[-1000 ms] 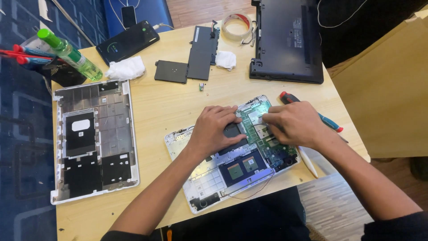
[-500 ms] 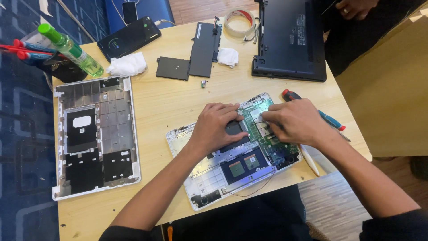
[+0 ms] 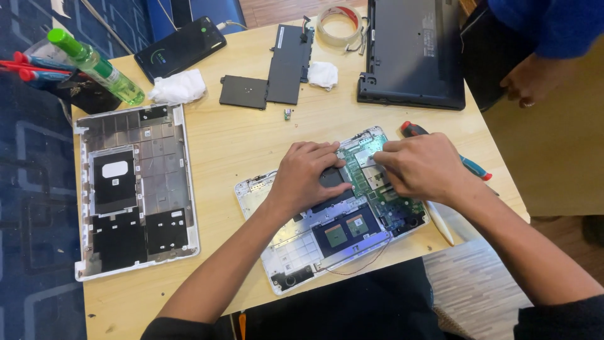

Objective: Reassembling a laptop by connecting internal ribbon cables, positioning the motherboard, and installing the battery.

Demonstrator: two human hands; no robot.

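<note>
An opened white laptop base (image 3: pixel 296 252) lies at the table's near edge, with a green circuit board (image 3: pixel 377 195) and a dark square plate inside. My left hand (image 3: pixel 308 173) lies flat on a black part in the middle of the base, fingers pointing right. My right hand (image 3: pixel 421 167) rests on the upper end of the circuit board, its fingertips pinched on a silvery piece there. A thin red wire loops out under the base's front edge.
A red-handled screwdriver (image 3: pixel 409 129) lies behind my right hand. A white laptop cover (image 3: pixel 135 189) lies at left. Farther back are a black battery (image 3: pixel 289 56), a black laptop (image 3: pixel 412 53), a tape roll (image 3: pixel 340 25), a phone (image 3: pixel 179 47) and a green bottle (image 3: pixel 94 66). Another person's hand (image 3: pixel 531 79) hangs at upper right.
Both my hands stay on the laptop base; the right fingertips have shifted a little on the board. Another person's hand and blue sleeve have come into view at upper right.
</note>
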